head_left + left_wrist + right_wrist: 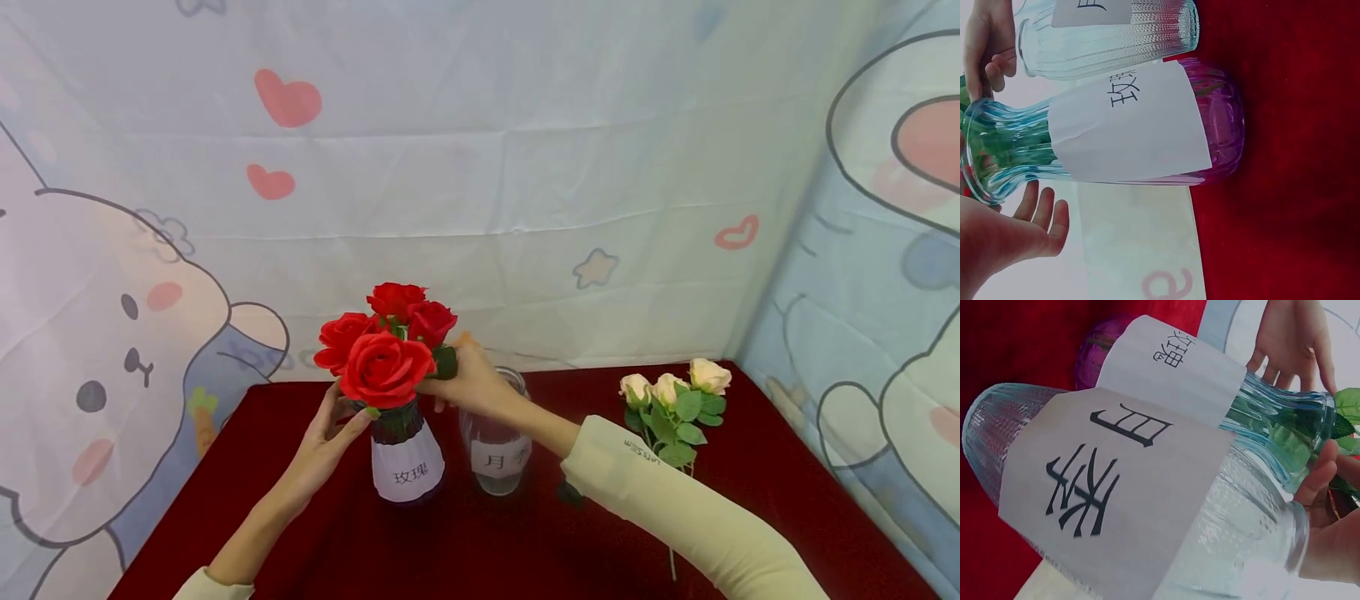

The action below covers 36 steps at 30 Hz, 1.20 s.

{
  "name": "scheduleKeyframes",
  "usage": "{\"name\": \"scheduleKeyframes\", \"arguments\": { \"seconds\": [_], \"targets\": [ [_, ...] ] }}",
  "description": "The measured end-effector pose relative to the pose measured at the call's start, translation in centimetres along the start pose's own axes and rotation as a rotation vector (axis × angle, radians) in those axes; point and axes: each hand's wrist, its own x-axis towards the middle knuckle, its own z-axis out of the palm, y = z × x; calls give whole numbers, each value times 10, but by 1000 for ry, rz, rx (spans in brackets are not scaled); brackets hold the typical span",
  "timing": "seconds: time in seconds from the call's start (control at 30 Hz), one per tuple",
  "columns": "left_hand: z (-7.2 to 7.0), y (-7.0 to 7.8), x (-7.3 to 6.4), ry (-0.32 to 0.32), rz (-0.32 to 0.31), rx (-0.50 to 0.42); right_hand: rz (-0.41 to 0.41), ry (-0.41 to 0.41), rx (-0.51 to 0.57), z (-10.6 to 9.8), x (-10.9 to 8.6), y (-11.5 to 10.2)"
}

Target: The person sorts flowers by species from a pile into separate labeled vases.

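Several red roses [386, 371] stand in a clear ribbed vase [1022, 140] with a purple base and a white paper label [408, 467]. My left hand [322, 442] is at the left of its neck, thumb by the rim; in the left wrist view the other fingers [1043, 209] are loosely spread beside the glass. From the right, my right hand [480, 383] pinches a rose stem close to the rim, beside a dark green leaf [445, 363]. Blossoms cover part of both hands in the head view.
A second clear glass vase [1247, 512] with a paper label [1104, 462] stands just right of the rose vase, under my right forearm. Pale cream roses [671, 392] with leafy stems lie at the right on the dark red cloth [480, 550]. A printed curtain [480, 192] hangs behind.
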Motion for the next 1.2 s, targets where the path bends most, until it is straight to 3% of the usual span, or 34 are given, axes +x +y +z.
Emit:
{"name": "scheduleKeyframes", "arguments": {
  "seconds": [0.1,0.33,0.57,0.7,0.87,1.03,1.2],
  "targets": [
    [0,2,-2,13,-7,24,-12,-34,-18,-4,-5,-2],
    [-4,8,-13,62,-14,99,70,-62,3,-21,-21,-9],
    [-8,9,-34,102,-44,187,159,-39,-14,-56,-49,-10],
    [-7,10,-45,76,-85,166,172,15,-70,-84,-69,-4],
    [3,14,-52,19,-87,114,184,96,-148,-123,-96,8],
    [16,17,-51,-34,-24,81,234,144,-174,-154,-121,21],
    [31,19,-45,-78,43,63,299,188,-190,-173,-143,34]
  ]
}}
